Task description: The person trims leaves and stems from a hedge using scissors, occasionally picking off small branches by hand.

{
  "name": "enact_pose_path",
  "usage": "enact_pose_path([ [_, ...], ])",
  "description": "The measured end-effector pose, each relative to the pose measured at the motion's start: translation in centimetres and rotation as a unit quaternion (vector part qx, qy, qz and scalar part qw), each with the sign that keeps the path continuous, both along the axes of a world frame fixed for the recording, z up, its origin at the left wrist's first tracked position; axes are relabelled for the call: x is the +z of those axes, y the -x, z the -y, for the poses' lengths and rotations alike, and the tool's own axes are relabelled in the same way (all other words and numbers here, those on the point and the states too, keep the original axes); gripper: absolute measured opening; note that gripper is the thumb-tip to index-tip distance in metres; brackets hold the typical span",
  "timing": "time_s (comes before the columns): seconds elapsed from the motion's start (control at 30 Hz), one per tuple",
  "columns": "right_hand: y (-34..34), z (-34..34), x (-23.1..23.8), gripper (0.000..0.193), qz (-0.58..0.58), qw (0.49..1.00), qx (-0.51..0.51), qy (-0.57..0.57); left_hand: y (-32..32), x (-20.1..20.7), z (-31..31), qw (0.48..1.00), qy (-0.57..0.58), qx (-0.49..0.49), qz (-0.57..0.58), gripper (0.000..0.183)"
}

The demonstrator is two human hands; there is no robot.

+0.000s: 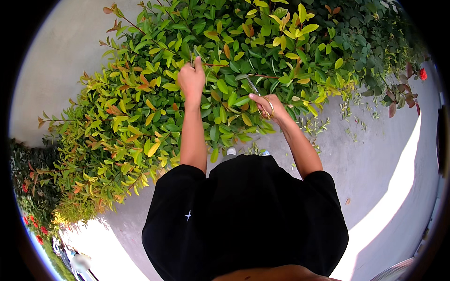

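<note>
My right hand (pixel 271 107) holds a pair of scissors (pixel 252 86) by gold-coloured loop handles. Their blades point up and to the left, with the tips among the leaves beside a thin reddish stem (pixel 263 76). My left hand (pixel 191 83) is closed over the bush at about the same height, further left. From it a reddish twig (pixel 214 65) runs off to the right, and narrow grey-green leaves stick up above its fingers. Around both hands spreads a dense bush (pixel 140 107) with green, yellow and orange leaves.
Cut leaves and sprigs (pixel 313 127) lie on the grey paved ground (pixel 356 159) to the right. Darker foliage with a red flower (pixel 423 74) stands at the far right, and red flowers (pixel 40 230) show at the lower left. My shoes (pixel 231 151) are by the bush's near edge.
</note>
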State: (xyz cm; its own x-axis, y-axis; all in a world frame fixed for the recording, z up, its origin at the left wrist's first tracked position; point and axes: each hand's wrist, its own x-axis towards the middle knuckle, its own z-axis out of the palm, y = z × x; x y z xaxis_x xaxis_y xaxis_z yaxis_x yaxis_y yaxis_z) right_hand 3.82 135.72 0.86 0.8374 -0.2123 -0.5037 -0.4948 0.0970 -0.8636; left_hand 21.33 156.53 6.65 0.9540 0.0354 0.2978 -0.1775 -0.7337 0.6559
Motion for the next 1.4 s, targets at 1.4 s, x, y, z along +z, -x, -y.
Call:
enact_pose_path([
  [1.4, 7.4, 14.6, 5.9, 0.046, 0.284, 0.879, -0.116, -0.364, 1.3, 2.3, 29.8, 0.939, 0.054, -0.34, -0.021, 0.048],
])
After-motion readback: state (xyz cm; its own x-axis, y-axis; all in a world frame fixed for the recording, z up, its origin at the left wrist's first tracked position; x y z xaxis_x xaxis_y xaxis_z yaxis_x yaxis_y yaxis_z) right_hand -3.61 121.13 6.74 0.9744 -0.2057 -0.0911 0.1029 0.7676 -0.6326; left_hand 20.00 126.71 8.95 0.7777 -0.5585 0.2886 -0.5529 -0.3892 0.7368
